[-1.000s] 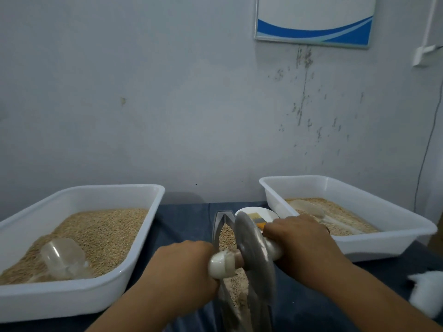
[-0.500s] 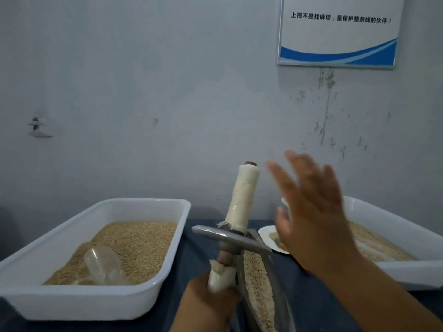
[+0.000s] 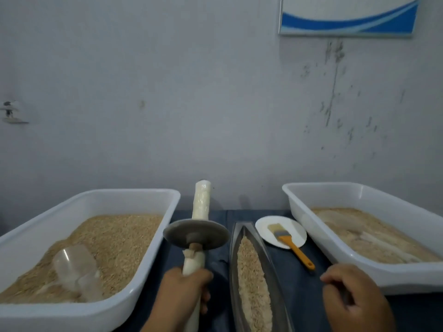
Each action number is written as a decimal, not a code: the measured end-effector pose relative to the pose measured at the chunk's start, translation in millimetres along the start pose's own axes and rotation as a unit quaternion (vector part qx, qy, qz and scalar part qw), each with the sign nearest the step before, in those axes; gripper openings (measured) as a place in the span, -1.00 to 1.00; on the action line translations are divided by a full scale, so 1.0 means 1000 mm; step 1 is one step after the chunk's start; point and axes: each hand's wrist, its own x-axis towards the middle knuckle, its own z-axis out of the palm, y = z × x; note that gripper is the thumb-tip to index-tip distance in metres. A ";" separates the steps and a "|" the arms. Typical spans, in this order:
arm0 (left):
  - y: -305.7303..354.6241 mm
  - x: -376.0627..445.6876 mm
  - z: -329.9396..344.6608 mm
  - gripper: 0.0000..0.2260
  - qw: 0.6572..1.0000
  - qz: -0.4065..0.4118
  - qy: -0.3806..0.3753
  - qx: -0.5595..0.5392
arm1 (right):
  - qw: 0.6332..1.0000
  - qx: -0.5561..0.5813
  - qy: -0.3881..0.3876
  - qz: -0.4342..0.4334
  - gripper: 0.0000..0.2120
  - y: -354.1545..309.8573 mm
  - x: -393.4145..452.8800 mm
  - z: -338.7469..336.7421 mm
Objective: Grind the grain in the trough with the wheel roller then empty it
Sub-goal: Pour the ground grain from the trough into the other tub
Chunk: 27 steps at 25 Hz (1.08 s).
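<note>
My left hand (image 3: 185, 293) grips the lower white handle of the wheel roller (image 3: 196, 233), which stands upright with its grey disc level, left of the trough. The narrow metal trough (image 3: 271, 264) lies lengthwise on the dark blue table, and coarse pale grain (image 3: 251, 279) lies along its bottom. My right hand (image 3: 354, 300) hovers low, to the right of the trough, with fingers loosely curled and nothing in it.
At left stands a white tub (image 3: 153, 238) of whole grain with a clear scoop (image 3: 74, 267) in it. A second white tub (image 3: 302, 204) with paler ground meal stands at right. Between trough and right tub, an orange-handled brush (image 3: 290, 243) rests on a white plate (image 3: 266, 226).
The roller came out of the trough and was turned upright, then moved left beside the left tub. My right hand let go of its handle and dropped to the right of the trough.
</note>
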 end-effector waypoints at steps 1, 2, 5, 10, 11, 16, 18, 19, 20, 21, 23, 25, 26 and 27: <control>0.000 0.003 -0.002 -0.83 1.000 0.010 0.010 0.016 | 1.000 0.006 -0.001 0.014 -0.52 0.000 0.003 0.000; -0.006 0.009 -0.001 -0.85 0.999 0.019 0.032 0.032 | 1.000 0.005 -0.011 0.021 -0.51 0.004 0.002 0.002; -0.020 0.012 -0.005 -0.84 0.993 0.037 0.074 0.082 | 0.999 0.016 -0.029 0.041 -0.52 0.001 -0.001 0.001; -0.034 0.015 -0.003 -0.79 0.981 0.056 0.111 0.146 | 0.996 0.038 -0.039 0.072 -0.58 -0.001 -0.003 -0.004; -0.036 0.015 -0.004 -0.79 0.978 0.062 0.110 0.168 | 0.996 0.040 -0.037 0.075 -0.58 -0.001 -0.004 -0.004; -0.039 0.021 -0.008 -0.75 0.971 0.069 0.114 0.201 | 0.994 0.040 -0.043 0.094 -0.62 0.001 -0.007 -0.004; -0.040 0.022 -0.008 -0.74 0.971 0.063 0.117 0.197 | 0.991 0.035 -0.056 0.119 -0.63 0.003 -0.008 -0.003; -0.040 0.022 -0.009 -0.73 0.971 0.061 0.114 0.200 | 0.989 0.033 -0.065 0.128 -0.63 0.004 -0.008 -0.002; -0.040 0.023 -0.010 -0.72 0.971 0.059 0.108 0.203 | 0.988 0.027 -0.072 0.135 -0.63 0.005 -0.009 -0.002; -0.039 0.023 -0.011 -0.70 0.972 0.055 0.102 0.206 | 0.987 0.020 -0.077 0.141 -0.63 0.006 -0.009 -0.002; -0.037 0.020 -0.013 -0.68 0.971 0.054 0.088 0.218 | 0.986 -0.005 -0.080 0.147 -0.64 0.006 -0.011 -0.005; -0.037 0.016 -0.014 -0.68 0.967 0.064 0.078 0.235 | 0.985 -0.039 -0.089 0.139 -0.65 0.003 -0.012 -0.008; -0.037 0.013 -0.015 -0.68 0.966 0.068 0.075 0.239 | 0.984 -0.054 -0.100 0.135 -0.66 -0.001 -0.012 -0.011; -0.036 0.009 -0.017 -0.68 0.965 0.070 0.069 0.245 | 0.984 -0.062 -0.104 0.130 -0.66 -0.006 -0.012 -0.013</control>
